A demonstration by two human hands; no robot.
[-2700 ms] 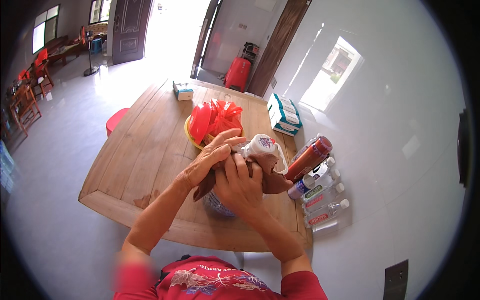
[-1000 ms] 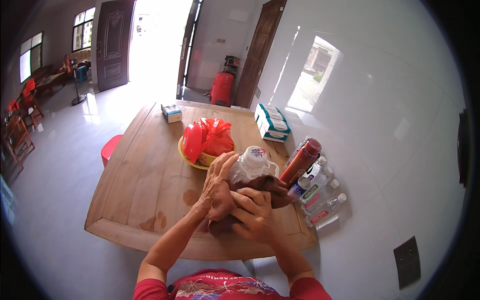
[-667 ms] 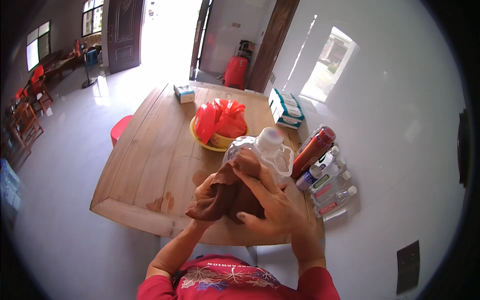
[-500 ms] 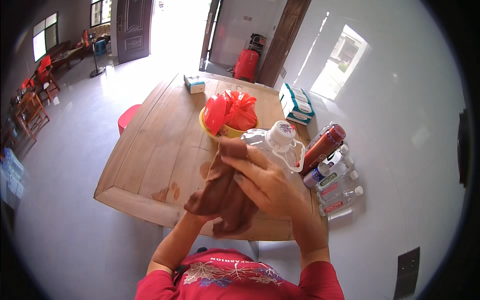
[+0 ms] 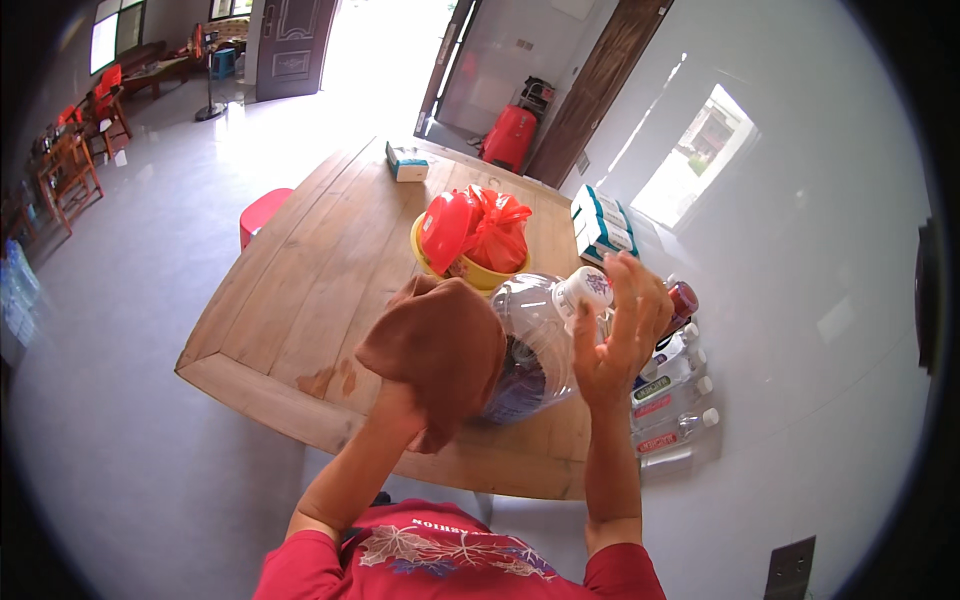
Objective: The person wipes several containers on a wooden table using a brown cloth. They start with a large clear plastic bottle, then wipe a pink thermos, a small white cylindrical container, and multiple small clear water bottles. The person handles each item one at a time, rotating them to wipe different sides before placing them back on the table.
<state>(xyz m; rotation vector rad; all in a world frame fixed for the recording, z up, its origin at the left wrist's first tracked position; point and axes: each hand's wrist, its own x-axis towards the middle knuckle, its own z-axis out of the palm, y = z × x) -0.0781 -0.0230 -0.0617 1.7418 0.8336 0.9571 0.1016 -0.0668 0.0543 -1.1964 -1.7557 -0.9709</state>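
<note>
A brown cloth [image 5: 440, 345] is draped over my left hand, which holds it up above the table; the cloth hides the fingers. Just right of it stands a large clear plastic jug [image 5: 530, 340] with a white cap [image 5: 585, 290] and something dark showing low inside. My right hand [image 5: 622, 335] is raised at the jug's cap, thumb and fingers apart. Whether it touches the cap I cannot tell. Beyond the cloth, a yellow bowl [image 5: 420, 252] holds a red plastic bag [image 5: 500, 228] and a round red object [image 5: 446, 232].
The wooden table [image 5: 290, 300] has wet patches [image 5: 328, 380] near its front left. Tissue packs [image 5: 603, 225] stand at the right edge and a small box [image 5: 408, 163] at the back. Several clear bottles [image 5: 672, 400] and a reddish-brown bottle [image 5: 683, 302] are at the right. A red stool [image 5: 262, 215] is beyond the left edge.
My right hand has come off the cloth and moved right to the jug's cap, its fingers spreading. The cloth now covers my left hand, and more of the jug shows.
</note>
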